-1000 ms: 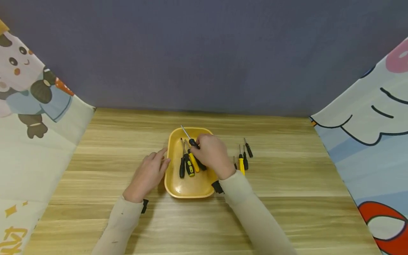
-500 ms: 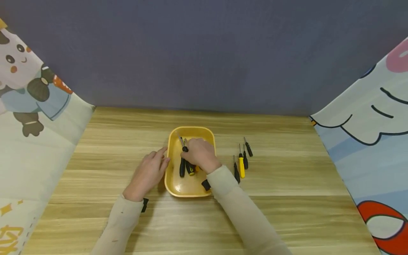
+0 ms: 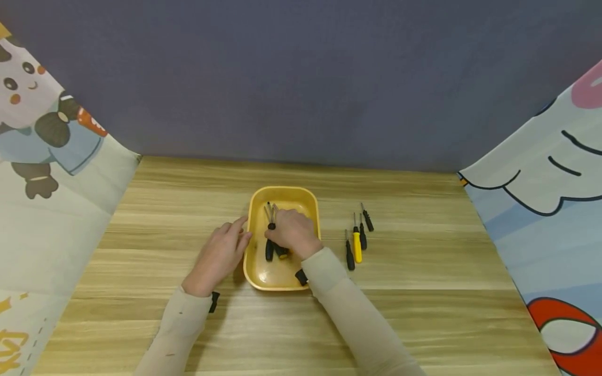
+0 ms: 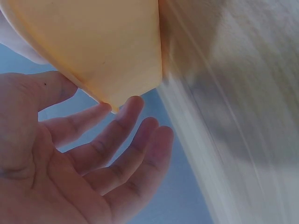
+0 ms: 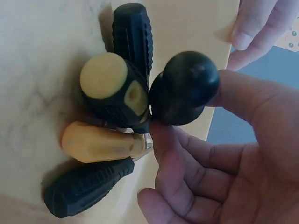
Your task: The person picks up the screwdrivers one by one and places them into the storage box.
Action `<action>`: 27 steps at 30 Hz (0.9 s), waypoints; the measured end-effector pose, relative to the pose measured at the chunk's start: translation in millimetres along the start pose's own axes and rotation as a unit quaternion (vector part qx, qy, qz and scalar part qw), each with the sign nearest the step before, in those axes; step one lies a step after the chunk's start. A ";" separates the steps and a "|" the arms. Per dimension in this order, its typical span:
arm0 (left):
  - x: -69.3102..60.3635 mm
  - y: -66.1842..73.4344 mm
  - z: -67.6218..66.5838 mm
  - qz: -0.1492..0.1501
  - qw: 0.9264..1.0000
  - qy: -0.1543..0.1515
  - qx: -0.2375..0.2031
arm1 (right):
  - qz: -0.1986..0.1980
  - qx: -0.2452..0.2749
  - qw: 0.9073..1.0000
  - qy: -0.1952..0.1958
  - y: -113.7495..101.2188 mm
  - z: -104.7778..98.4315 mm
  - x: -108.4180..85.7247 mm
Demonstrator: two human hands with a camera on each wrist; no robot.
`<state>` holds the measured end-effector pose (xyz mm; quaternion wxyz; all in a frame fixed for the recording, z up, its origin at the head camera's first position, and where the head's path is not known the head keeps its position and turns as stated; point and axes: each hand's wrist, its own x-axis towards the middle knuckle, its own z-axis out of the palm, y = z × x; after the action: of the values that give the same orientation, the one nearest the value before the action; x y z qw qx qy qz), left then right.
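A yellow tray [image 3: 282, 288] stands on the table with several screwdrivers in it. Over them, my right hand [image 3: 293, 232] pinches a black-handled screwdriver [image 5: 184, 88] between thumb and fingers. Close beside it, the right wrist view shows a ribbed black screwdriver [image 5: 133, 35], a thick black-and-yellow screwdriver [image 5: 103, 77], a yellow screwdriver [image 5: 100, 142] and another black screwdriver [image 5: 86, 186]. In the head view my right hand hides part of these. My left hand [image 3: 218, 256] is at the tray's left rim, its fingers loosely bent and its fingertips against the edge.
Right of the tray lie a yellow screwdriver [image 3: 357, 248] and black screwdrivers [image 3: 350, 258] on the wooden table [image 3: 423, 292]. A dark grey wall [image 3: 301, 83] rises behind, with printed cloth panels [image 3: 555, 219] at both sides.
My right hand has moved left and lowered with the black-handled screwdriver, onto the tray's left group of screwdrivers. My left hand has stayed at the rim.
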<state>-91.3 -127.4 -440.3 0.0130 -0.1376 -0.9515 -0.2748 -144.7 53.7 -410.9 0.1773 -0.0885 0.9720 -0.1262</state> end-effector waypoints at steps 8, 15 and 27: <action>0.3 -1.2 -0.9 0.001 1.000 0.000 0.001 | -0.005 0.014 1.000 0.009 0.8 -6.8 -3.5; -0.5 -3.4 -1.0 -0.007 1.000 0.000 0.003 | -0.023 0.025 0.999 0.019 1.5 -19.2 -13.7; -2.0 -3.7 -0.9 -0.012 1.000 -0.001 0.003 | -0.073 0.013 0.988 0.133 36.0 -29.0 -49.1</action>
<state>-90.5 -131.4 -441.7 0.0091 -0.1266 -0.9541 -0.2714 -114.6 104.9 -378.8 0.0382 -0.1395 0.9762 -0.1619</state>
